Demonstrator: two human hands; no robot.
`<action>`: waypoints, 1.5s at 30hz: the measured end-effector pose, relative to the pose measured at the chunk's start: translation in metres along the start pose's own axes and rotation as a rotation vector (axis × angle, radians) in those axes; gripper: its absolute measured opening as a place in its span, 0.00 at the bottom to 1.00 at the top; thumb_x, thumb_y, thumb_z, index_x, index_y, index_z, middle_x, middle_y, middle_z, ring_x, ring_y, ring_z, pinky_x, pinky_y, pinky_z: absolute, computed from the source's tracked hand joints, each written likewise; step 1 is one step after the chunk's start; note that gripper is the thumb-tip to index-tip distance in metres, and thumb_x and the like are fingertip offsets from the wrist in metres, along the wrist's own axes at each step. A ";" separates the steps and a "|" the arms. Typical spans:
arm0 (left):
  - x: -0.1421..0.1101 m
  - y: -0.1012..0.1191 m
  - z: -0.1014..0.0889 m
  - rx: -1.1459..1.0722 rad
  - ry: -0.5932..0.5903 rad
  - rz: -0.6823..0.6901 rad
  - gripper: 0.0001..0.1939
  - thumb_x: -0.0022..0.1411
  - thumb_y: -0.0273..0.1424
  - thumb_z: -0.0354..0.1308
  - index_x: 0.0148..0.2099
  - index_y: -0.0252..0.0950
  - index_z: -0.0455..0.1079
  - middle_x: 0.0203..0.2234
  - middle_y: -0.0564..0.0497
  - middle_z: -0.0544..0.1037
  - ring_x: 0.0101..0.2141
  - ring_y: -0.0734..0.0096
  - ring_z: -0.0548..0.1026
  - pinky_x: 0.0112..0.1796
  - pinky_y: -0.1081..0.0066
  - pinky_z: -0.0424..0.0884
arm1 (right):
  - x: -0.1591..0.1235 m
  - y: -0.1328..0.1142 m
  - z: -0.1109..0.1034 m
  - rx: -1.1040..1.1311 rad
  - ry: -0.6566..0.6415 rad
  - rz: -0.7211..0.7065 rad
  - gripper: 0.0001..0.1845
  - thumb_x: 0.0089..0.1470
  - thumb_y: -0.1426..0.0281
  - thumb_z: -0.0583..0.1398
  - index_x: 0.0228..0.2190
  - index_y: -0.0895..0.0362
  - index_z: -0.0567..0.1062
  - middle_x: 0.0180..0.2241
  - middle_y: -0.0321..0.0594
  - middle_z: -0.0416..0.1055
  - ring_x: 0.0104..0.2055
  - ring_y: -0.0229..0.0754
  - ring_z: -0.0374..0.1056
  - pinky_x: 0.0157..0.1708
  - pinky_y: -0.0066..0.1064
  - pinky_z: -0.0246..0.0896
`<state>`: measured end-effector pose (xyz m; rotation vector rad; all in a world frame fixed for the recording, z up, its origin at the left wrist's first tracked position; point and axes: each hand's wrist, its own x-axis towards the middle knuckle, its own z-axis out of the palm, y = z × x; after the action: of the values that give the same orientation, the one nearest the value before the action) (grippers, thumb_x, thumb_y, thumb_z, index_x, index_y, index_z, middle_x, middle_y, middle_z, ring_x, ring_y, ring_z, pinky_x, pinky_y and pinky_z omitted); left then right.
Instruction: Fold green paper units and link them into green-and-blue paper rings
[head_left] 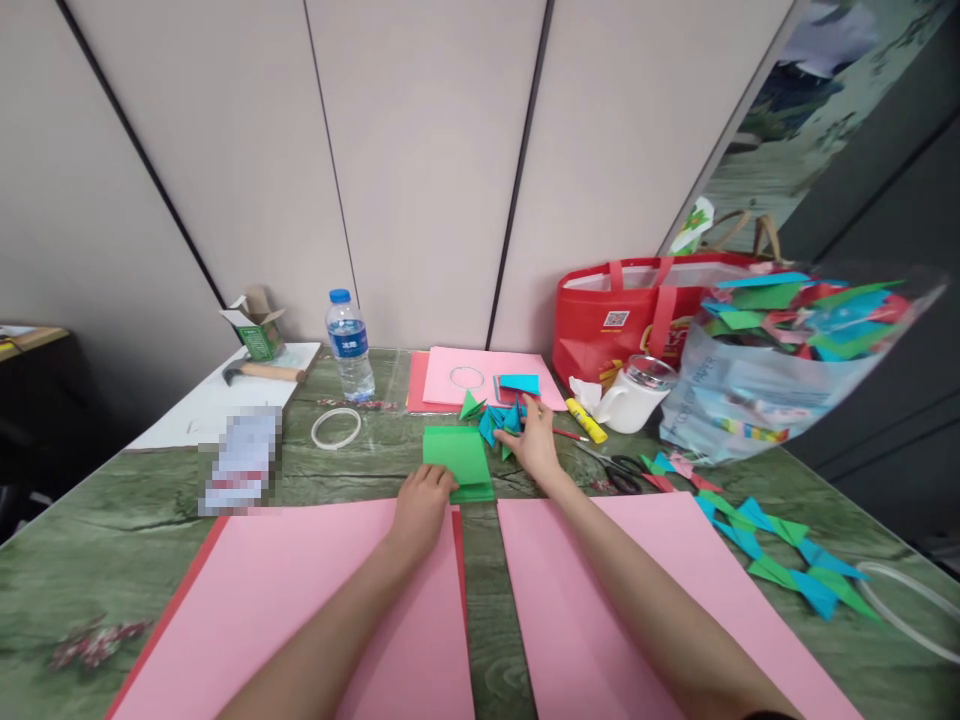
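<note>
My left hand [424, 505] rests at the lower left edge of a folded sheet of green paper [455, 455], its fingers curled over the edge. Above and to the right, my right hand [535, 442] reaches over a small heap of folded blue paper pieces [492, 420]. Its thumb and forefinger are spread apart around the heap, and the remaining fingers are partly hidden. A folded green paper piece [471, 405] lies at the heap's left side. Just behind my right fingertips is a flat blue paper piece [520, 383].
Large pink sheets [330, 590] lie under both forearms. Rightward are a yellow glue stick [586, 420], scissors [624, 472], a white mug [636, 397], a paper-filled plastic bag [757, 390] and a folded-paper chain [780, 545]. A water bottle [349, 350] and hammer [262, 372] stand and lie leftward.
</note>
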<state>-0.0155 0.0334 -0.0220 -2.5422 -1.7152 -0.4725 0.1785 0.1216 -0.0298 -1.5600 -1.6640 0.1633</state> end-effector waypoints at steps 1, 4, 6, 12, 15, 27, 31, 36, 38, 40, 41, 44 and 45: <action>0.000 0.000 -0.001 -0.008 -0.009 -0.004 0.07 0.59 0.24 0.50 0.38 0.34 0.68 0.36 0.46 0.75 0.38 0.63 0.69 0.38 0.66 0.65 | -0.003 -0.004 -0.003 0.014 0.003 -0.020 0.40 0.40 0.63 0.63 0.54 0.57 0.56 0.51 0.54 0.53 0.48 0.56 0.61 0.43 0.48 0.60; -0.001 -0.001 -0.003 -0.002 -0.011 -0.032 0.10 0.58 0.19 0.48 0.39 0.33 0.68 0.34 0.46 0.75 0.37 0.63 0.70 0.37 0.66 0.65 | -0.024 -0.019 -0.016 0.015 0.046 -0.110 0.31 0.45 0.63 0.60 0.51 0.54 0.61 0.52 0.52 0.54 0.54 0.57 0.54 0.47 0.52 0.56; -0.001 -0.001 -0.001 0.010 0.040 -0.061 0.10 0.57 0.18 0.47 0.37 0.32 0.68 0.33 0.45 0.74 0.37 0.62 0.69 0.38 0.64 0.66 | -0.043 -0.028 -0.023 0.133 0.019 -0.202 0.20 0.50 0.69 0.56 0.47 0.52 0.66 0.49 0.48 0.58 0.52 0.52 0.57 0.47 0.48 0.58; -0.003 -0.002 -0.001 -0.155 0.435 0.024 0.10 0.58 0.20 0.47 0.37 0.33 0.68 0.39 0.44 0.74 0.46 0.60 0.65 0.42 0.62 0.67 | -0.081 -0.039 -0.025 0.647 -0.398 -0.003 0.25 0.44 0.73 0.59 0.46 0.50 0.65 0.50 0.45 0.54 0.34 0.37 0.68 0.25 0.28 0.69; -0.002 0.003 -0.009 -0.314 0.579 0.086 0.11 0.60 0.21 0.46 0.38 0.36 0.68 0.36 0.47 0.74 0.45 0.65 0.67 0.45 0.60 0.66 | -0.080 -0.038 -0.026 0.698 -0.380 0.051 0.25 0.37 0.69 0.65 0.42 0.50 0.70 0.52 0.44 0.52 0.44 0.43 0.65 0.34 0.33 0.70; 0.001 0.009 -0.014 -1.133 0.526 -0.167 0.27 0.48 0.30 0.63 0.51 0.41 0.62 0.53 0.45 0.63 0.53 0.60 0.62 0.49 0.59 0.64 | -0.073 -0.034 -0.034 0.810 -0.064 0.133 0.07 0.38 0.66 0.66 0.22 0.57 0.75 0.51 0.49 0.63 0.53 0.51 0.59 0.48 0.42 0.56; 0.006 0.001 -0.011 -1.570 0.185 -0.323 0.38 0.43 0.30 0.65 0.57 0.40 0.56 0.52 0.41 0.64 0.48 0.59 0.68 0.45 0.60 0.68 | -0.073 -0.036 -0.035 0.805 -0.053 0.061 0.07 0.38 0.67 0.66 0.20 0.57 0.74 0.51 0.49 0.63 0.53 0.50 0.60 0.49 0.42 0.54; 0.005 0.005 -0.007 -1.716 0.190 -0.431 0.43 0.40 0.29 0.67 0.58 0.39 0.54 0.44 0.43 0.72 0.46 0.62 0.70 0.41 0.65 0.69 | -0.077 -0.039 -0.030 0.892 -0.188 0.085 0.08 0.38 0.68 0.66 0.22 0.58 0.73 0.48 0.48 0.66 0.50 0.50 0.62 0.47 0.39 0.58; 0.004 0.007 -0.007 -1.727 0.172 -0.493 0.37 0.40 0.30 0.67 0.54 0.35 0.60 0.37 0.46 0.76 0.37 0.66 0.74 0.38 0.66 0.70 | -0.080 -0.041 -0.028 0.989 -0.263 0.175 0.14 0.37 0.68 0.66 0.30 0.57 0.73 0.42 0.44 0.70 0.44 0.47 0.67 0.41 0.37 0.64; 0.004 0.009 -0.008 -1.711 0.166 -0.524 0.29 0.39 0.29 0.67 0.46 0.32 0.66 0.33 0.47 0.77 0.33 0.69 0.75 0.36 0.68 0.70 | -0.082 -0.042 -0.027 1.090 -0.294 0.260 0.25 0.37 0.67 0.66 0.41 0.54 0.69 0.38 0.40 0.71 0.36 0.44 0.70 0.34 0.36 0.68; 0.004 0.010 -0.009 -1.693 0.170 -0.526 0.25 0.39 0.29 0.68 0.43 0.31 0.68 0.32 0.48 0.77 0.33 0.69 0.74 0.36 0.69 0.70 | -0.083 -0.043 -0.027 1.121 -0.286 0.288 0.30 0.37 0.67 0.66 0.45 0.52 0.65 0.38 0.39 0.71 0.34 0.43 0.70 0.31 0.35 0.69; 0.004 0.013 -0.013 -1.624 0.176 -0.510 0.21 0.37 0.28 0.68 0.38 0.32 0.71 0.30 0.50 0.78 0.33 0.68 0.74 0.35 0.69 0.70 | -0.086 -0.044 -0.027 1.117 -0.269 0.318 0.32 0.39 0.67 0.65 0.47 0.51 0.64 0.36 0.39 0.69 0.32 0.41 0.69 0.27 0.34 0.71; 0.003 0.013 -0.015 -1.607 0.179 -0.506 0.20 0.37 0.29 0.68 0.37 0.32 0.71 0.30 0.50 0.78 0.33 0.67 0.74 0.35 0.69 0.70 | -0.086 -0.044 -0.027 1.098 -0.277 0.320 0.28 0.39 0.66 0.65 0.44 0.52 0.66 0.34 0.38 0.70 0.31 0.41 0.68 0.26 0.33 0.72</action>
<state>-0.0053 0.0284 -0.0054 -2.1960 -2.2957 -2.9414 0.1516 0.0244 -0.0260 -0.9231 -1.1216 1.2686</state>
